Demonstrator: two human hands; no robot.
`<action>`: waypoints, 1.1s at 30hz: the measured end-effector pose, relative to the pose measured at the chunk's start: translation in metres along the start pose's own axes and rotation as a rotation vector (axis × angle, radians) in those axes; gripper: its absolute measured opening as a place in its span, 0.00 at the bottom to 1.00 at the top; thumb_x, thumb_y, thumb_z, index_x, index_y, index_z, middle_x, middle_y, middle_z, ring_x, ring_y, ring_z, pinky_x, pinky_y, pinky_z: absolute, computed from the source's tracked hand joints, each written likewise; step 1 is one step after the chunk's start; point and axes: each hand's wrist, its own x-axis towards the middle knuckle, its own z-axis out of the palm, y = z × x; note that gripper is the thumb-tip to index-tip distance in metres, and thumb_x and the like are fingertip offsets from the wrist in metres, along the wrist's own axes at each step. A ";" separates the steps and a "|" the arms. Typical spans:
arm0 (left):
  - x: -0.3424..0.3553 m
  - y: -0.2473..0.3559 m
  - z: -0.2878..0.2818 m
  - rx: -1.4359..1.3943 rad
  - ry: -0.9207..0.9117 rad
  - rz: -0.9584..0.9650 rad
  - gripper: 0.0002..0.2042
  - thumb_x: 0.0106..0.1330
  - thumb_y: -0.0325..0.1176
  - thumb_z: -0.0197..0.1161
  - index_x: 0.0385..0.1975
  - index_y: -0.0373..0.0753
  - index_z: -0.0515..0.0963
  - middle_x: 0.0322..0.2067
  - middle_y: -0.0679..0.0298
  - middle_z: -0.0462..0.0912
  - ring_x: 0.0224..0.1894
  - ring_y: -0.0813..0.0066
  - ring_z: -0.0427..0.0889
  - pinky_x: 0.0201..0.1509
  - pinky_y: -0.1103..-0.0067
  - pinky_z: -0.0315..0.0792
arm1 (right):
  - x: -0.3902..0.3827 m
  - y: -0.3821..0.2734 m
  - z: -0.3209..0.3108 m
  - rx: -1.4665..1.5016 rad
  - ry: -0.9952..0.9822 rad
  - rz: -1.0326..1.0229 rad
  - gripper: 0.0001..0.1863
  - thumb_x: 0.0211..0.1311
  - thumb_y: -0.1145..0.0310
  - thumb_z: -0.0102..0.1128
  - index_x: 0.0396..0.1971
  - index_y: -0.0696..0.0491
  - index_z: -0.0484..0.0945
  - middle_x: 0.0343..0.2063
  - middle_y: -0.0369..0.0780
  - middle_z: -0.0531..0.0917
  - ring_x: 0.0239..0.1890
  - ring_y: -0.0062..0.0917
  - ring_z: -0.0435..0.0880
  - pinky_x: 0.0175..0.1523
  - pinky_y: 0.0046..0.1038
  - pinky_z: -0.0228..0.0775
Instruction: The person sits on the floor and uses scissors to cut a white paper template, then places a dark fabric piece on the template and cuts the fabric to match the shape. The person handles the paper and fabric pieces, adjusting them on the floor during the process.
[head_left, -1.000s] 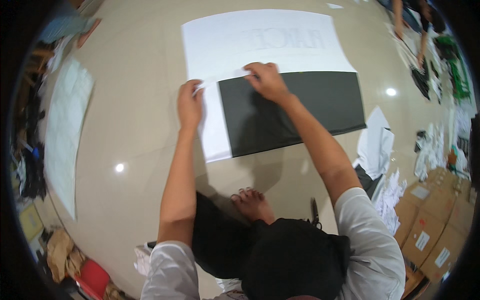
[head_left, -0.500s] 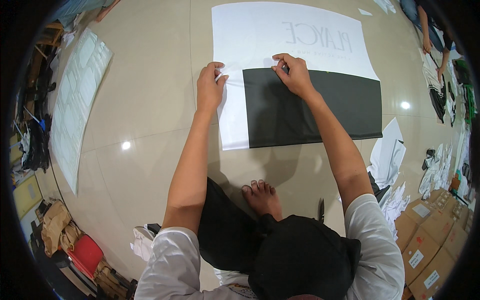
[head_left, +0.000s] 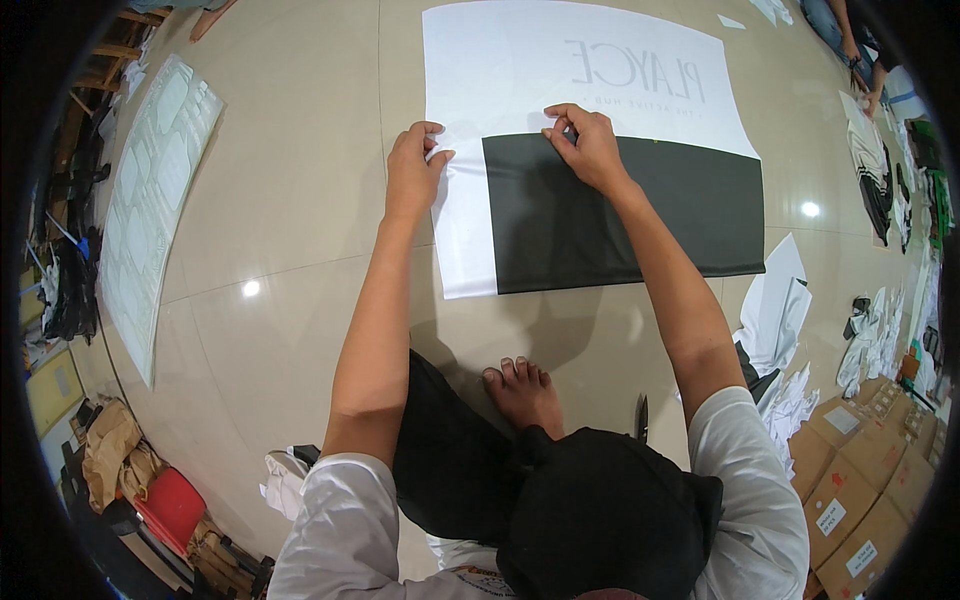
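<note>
A large white sheet [head_left: 500, 70], fabric-like, lies on the floor in front of me, with faint mirrored grey lettering across its far part. Over its near part lies a smooth black sheet [head_left: 670, 210], leaving a white strip bare at the left. Whether the two are joined cannot be told. At the white sheet's left edge, my left hand [head_left: 412, 170] is closed, with that edge pinched between thumb and fingers. My right hand [head_left: 590, 150] is closed at the black sheet's far edge, thumb and forefinger together on it near its left end.
A knife-like black tool [head_left: 642, 418] lies right of my bare foot [head_left: 525, 395]. White scraps [head_left: 775, 310] and cardboard boxes [head_left: 850, 500] are at the right. A translucent patterned sheet [head_left: 160, 200] lies at the left, near a red chair [head_left: 172, 510]. Another person's hand [head_left: 850, 48] is far right.
My left hand has shifted slightly left and away from me along the white sheet's edge. My right hand has barely moved. The other person's hands at the far right have moved.
</note>
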 end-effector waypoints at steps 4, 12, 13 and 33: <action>-0.001 0.002 0.002 0.002 0.003 0.014 0.19 0.63 0.24 0.77 0.53 0.38 0.82 0.41 0.56 0.82 0.43 0.61 0.83 0.48 0.67 0.80 | 0.000 0.003 0.001 -0.004 0.004 0.011 0.15 0.70 0.64 0.71 0.53 0.50 0.85 0.32 0.33 0.86 0.37 0.31 0.83 0.63 0.39 0.66; -0.001 0.002 0.003 0.023 0.023 0.024 0.18 0.64 0.25 0.78 0.53 0.38 0.82 0.40 0.58 0.82 0.42 0.63 0.83 0.46 0.70 0.80 | -0.001 0.004 0.001 -0.001 0.021 -0.028 0.14 0.70 0.65 0.71 0.53 0.50 0.85 0.32 0.32 0.86 0.38 0.30 0.84 0.62 0.38 0.66; -0.002 0.003 0.004 0.019 0.022 0.020 0.18 0.64 0.24 0.77 0.53 0.38 0.82 0.40 0.57 0.82 0.42 0.61 0.83 0.47 0.68 0.80 | -0.001 0.003 0.001 -0.008 0.020 -0.030 0.14 0.70 0.65 0.71 0.53 0.50 0.85 0.32 0.32 0.86 0.38 0.30 0.84 0.62 0.38 0.66; -0.073 0.019 0.059 0.505 -0.058 0.100 0.32 0.86 0.47 0.44 0.83 0.35 0.55 0.84 0.44 0.49 0.85 0.31 0.41 0.85 0.41 0.37 | -0.140 -0.045 -0.022 -0.510 0.257 0.240 0.33 0.75 0.56 0.66 0.72 0.59 0.72 0.74 0.58 0.68 0.76 0.55 0.65 0.76 0.62 0.54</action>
